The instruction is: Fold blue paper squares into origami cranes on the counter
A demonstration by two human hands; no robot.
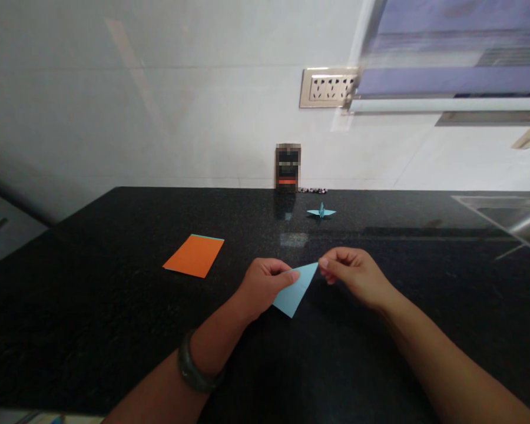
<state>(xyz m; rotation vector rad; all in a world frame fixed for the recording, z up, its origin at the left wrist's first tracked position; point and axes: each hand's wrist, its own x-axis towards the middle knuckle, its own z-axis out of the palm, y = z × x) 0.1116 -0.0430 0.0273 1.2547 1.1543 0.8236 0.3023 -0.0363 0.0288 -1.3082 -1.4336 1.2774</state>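
Note:
A light blue sheet of origami paper (298,292), folded to a triangle-like shape, is held up over the dark countertop. My left hand (265,285) grips its left part, the thumb lying on top and the other fingers hidden behind. At the paper's upper right corner, the thumb and fingers of my right hand (351,272) pinch the tip. Beyond my hands, a small blue paper crane (322,211) stands with its wings spread. To the left lies a stack of square paper (194,256), orange on top with a thin green edge showing.
The black countertop (92,306) runs back to a pale wall. Against the wall stands a small dark blurred-out object (288,168), with a beaded strand (313,191) beside it. A metal sink (512,215) is set in at the right. Above is a socket panel (329,88).

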